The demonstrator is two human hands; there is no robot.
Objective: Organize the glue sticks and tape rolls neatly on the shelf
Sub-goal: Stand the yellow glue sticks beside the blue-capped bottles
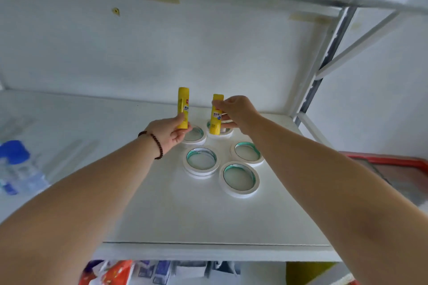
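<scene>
Two upright glue sticks, one gripped by each hand: left hand [172,133], right hand [235,111], seemingly above tape rolls [201,161].

blurred blue-capped bottle [16,164] at left, red-rimmed tray [393,164] at right

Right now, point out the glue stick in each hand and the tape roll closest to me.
Left glue stick [182,104], head view, on its yellow upper body.
Right glue stick [216,120], head view, on its label.
Closest tape roll [239,193], head view, on its white front rim.
</scene>
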